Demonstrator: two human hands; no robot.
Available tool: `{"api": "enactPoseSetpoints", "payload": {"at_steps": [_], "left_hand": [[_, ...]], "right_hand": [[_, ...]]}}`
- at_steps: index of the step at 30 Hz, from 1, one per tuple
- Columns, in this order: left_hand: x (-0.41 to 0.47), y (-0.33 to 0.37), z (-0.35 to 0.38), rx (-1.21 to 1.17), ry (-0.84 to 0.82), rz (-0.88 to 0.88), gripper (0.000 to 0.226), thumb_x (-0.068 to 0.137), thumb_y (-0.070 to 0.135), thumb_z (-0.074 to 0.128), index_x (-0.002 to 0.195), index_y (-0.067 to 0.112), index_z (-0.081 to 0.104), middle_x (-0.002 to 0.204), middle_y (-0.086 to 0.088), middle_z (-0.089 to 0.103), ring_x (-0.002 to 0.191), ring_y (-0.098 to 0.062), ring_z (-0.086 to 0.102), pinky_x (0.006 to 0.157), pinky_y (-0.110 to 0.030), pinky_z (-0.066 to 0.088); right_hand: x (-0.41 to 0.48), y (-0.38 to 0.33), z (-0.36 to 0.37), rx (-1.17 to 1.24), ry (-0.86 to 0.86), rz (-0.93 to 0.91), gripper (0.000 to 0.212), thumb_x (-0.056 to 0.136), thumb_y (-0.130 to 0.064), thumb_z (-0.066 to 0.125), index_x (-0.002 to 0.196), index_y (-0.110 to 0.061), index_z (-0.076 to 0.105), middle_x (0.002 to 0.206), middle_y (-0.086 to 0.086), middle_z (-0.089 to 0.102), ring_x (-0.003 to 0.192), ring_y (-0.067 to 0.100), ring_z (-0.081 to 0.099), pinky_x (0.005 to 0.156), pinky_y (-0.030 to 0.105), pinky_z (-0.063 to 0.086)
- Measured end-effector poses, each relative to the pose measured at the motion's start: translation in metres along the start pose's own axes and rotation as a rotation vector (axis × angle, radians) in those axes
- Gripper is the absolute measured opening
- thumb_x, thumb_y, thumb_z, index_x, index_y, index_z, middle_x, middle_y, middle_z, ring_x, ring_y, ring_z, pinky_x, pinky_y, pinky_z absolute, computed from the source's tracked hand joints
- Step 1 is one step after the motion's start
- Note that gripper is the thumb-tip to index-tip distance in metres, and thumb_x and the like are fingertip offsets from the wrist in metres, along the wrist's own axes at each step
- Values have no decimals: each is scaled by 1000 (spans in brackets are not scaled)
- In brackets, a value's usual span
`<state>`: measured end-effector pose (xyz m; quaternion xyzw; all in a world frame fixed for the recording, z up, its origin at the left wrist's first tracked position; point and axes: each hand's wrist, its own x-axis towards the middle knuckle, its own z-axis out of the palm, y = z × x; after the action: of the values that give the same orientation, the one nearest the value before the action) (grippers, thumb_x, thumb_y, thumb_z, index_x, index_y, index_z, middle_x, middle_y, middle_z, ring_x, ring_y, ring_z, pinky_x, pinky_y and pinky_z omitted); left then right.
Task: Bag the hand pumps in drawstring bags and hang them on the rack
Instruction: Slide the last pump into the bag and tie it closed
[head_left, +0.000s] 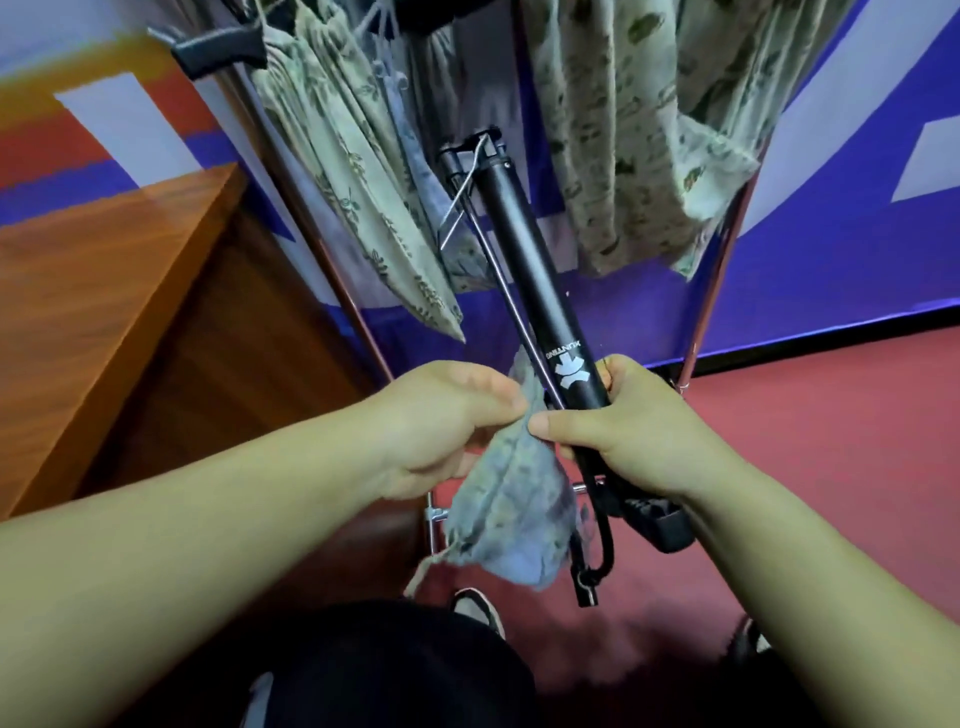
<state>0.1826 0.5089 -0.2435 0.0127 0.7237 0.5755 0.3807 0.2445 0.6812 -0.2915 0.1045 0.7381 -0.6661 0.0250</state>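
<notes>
Black pump (530, 270) points toward 11 o'clock, right hand (628, 431) fingers curled around it; left hand (441, 421) fingers pinch grey bag (514, 514).

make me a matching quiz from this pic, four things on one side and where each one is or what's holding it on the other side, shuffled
Things
1. black hand pump
2. blue-grey drawstring bag
3. floral bags
4. wooden cabinet

Places or states
A. hanging at the top of the view
B. standing at the left of the view
C. gripped by the right hand
D. pinched by the left hand

Pairs: 1-C, 2-D, 3-A, 4-B
</notes>
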Motion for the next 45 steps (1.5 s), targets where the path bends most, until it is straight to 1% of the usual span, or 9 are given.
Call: {"api": "enactPoseSetpoints", "payload": {"at_steps": [8,14,18,22,27,30,36,41,45], "left_hand": [[10,-6,-5,56,123,123,18,93,-2,63,83,12,68,75,-10,67,67,-23,62,73,-37,49],[15,2,-23,132,16,119,25,77,-4,63,97,12,62,79,-13,65,60,-24,54,60,-33,42],[16,6,-38,339,-91,21,34,78,7,60,103,22,79,98,-17,58,91,-30,41,80,-46,30],[23,6,-43,399,57,47,38,86,-1,60,106,26,79,97,-35,63,82,-31,48,70,-39,45],[31,9,-47,376,345,101,38,91,-11,53,115,12,72,70,-17,58,45,-17,43,40,-20,37],[35,10,-54,394,430,117,39,91,-11,54,120,10,69,67,-12,58,41,-13,45,39,-21,40],[37,2,-52,463,299,111,40,93,-3,60,127,17,66,71,-13,59,48,-15,50,49,-23,46],[43,-6,-57,375,220,13,47,94,-1,63,137,18,59,88,-8,68,65,-16,57,57,-24,50],[49,-15,-61,374,275,-27,28,92,-7,61,113,9,69,90,-9,70,67,-11,61,47,-19,49]], "right_hand": [[3,9,-9,11,82,-58,63,58,-28,88,102,-6,50,68,0,67,60,14,60,64,40,50],[10,17,-27,-10,94,-39,47,67,-16,88,94,-6,50,65,4,66,56,17,56,61,36,45],[11,20,-33,-44,85,-23,47,67,-15,88,90,-13,48,62,0,65,55,14,55,62,34,44],[11,24,-36,-90,95,-7,48,67,-14,88,87,-17,44,60,-2,63,52,13,51,59,31,42],[17,29,-47,-185,142,22,53,61,-22,90,84,-18,42,65,2,59,56,16,47,59,33,40],[20,32,-53,-201,127,58,57,53,-30,88,86,-19,43,63,4,63,55,16,48,59,37,41],[15,26,-56,-296,33,33,59,64,-28,88,91,-17,37,65,11,71,54,18,49,58,39,42],[7,9,-68,-423,-160,68,59,69,-33,89,90,-12,38,57,-5,64,52,13,54,55,31,44],[1,11,-61,-521,-316,115,52,73,-23,88,91,-12,40,59,2,67,47,10,53,44,19,39]]}}
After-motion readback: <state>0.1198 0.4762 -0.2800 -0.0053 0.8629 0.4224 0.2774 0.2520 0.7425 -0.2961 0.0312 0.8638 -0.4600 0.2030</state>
